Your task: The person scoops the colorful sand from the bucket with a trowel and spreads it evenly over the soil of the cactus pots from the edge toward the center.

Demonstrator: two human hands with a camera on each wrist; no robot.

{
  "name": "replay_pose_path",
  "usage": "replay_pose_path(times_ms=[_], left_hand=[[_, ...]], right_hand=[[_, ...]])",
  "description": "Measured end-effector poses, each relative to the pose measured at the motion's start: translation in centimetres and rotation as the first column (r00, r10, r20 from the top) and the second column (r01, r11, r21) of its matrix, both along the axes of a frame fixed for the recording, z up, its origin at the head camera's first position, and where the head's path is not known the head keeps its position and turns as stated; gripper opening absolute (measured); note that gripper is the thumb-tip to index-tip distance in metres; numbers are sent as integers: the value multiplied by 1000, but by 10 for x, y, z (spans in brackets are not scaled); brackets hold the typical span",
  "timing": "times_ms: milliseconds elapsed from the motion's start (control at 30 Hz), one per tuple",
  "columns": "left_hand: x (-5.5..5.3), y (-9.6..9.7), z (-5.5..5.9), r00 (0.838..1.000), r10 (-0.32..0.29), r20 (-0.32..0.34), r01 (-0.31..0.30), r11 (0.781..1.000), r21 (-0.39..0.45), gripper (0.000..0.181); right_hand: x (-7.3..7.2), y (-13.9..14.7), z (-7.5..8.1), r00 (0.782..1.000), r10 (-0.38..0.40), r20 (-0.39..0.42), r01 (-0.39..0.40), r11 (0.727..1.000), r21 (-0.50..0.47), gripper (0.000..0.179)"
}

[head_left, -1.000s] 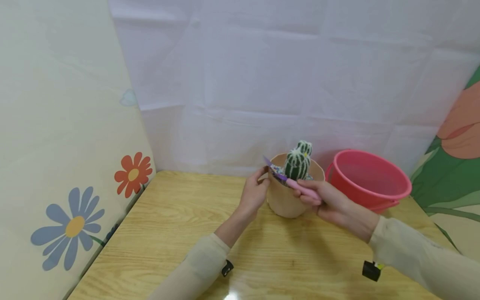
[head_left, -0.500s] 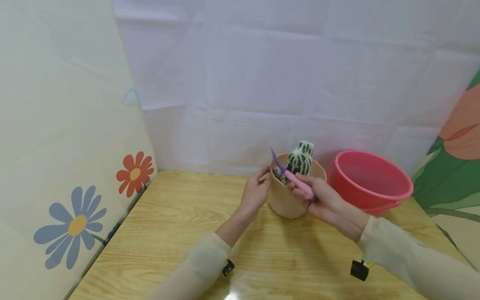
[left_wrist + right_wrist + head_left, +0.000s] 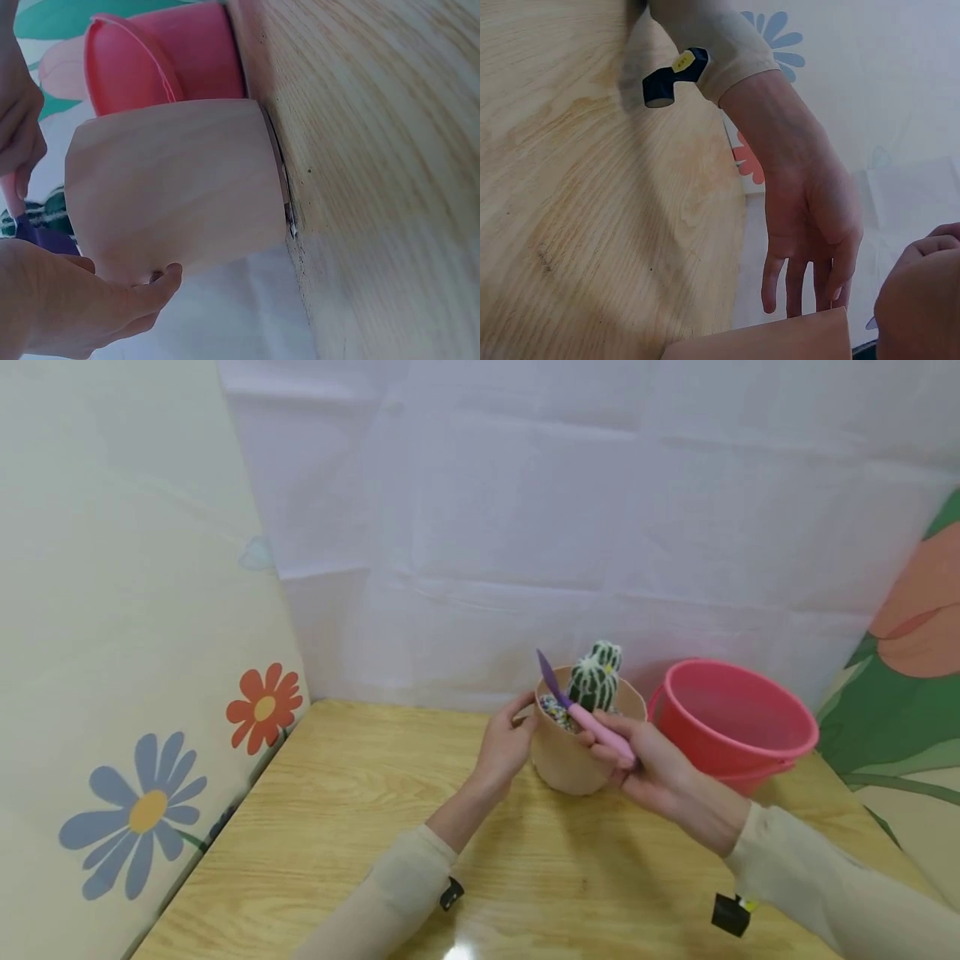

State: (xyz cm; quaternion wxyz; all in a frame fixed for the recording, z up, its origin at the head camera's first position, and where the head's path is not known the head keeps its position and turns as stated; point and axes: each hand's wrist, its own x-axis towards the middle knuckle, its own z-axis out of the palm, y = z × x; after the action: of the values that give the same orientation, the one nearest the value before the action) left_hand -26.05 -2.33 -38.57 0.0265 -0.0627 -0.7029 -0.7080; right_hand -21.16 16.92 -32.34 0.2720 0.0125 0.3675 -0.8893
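Note:
A pale peach flowerpot stands on the wooden table, holding a green cactus with white stripes and multicoloured small pebbles. My left hand rests against the pot's left side near the rim, its fingers fairly straight in the right wrist view. My right hand grips the pink handle of a small trowel in front of the pot. The trowel's purple blade slants up and left over the pebbles, its tip above the rim. In the left wrist view, the pot partly hides the cactus.
A red bucket with a handle stands close to the pot's right. Behind the table hangs a creased white cloth. Flower-patterned panels flank both sides. A small black device hangs from each sleeve.
The trowel has turned in my right hand, its blade swinging from low across the pot's rim to pointing more upward. My left hand stays at the pot's side.

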Motion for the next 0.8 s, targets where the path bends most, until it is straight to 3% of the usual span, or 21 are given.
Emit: replay_pose_path(times_ms=[167,400,600,800], left_hand=[[-1,1,3,999,32,-32,-32,999,-17,42],[0,1,6,997,60,-49,-62,997,-41,37],[3,0,10,993,79,-86,-84,995,-58,32],[8,1,14,988,18,-156,-26,998,-50,31]], right_hand=[[14,13,-2,999,17,-47,-11,991,131,33],[34,37,-3,971,140,-192,-70,941,331,30],[52,53,1,959,173,-227,-75,920,385,21],[67,72,5,953,145,-268,-12,897,441,19]])
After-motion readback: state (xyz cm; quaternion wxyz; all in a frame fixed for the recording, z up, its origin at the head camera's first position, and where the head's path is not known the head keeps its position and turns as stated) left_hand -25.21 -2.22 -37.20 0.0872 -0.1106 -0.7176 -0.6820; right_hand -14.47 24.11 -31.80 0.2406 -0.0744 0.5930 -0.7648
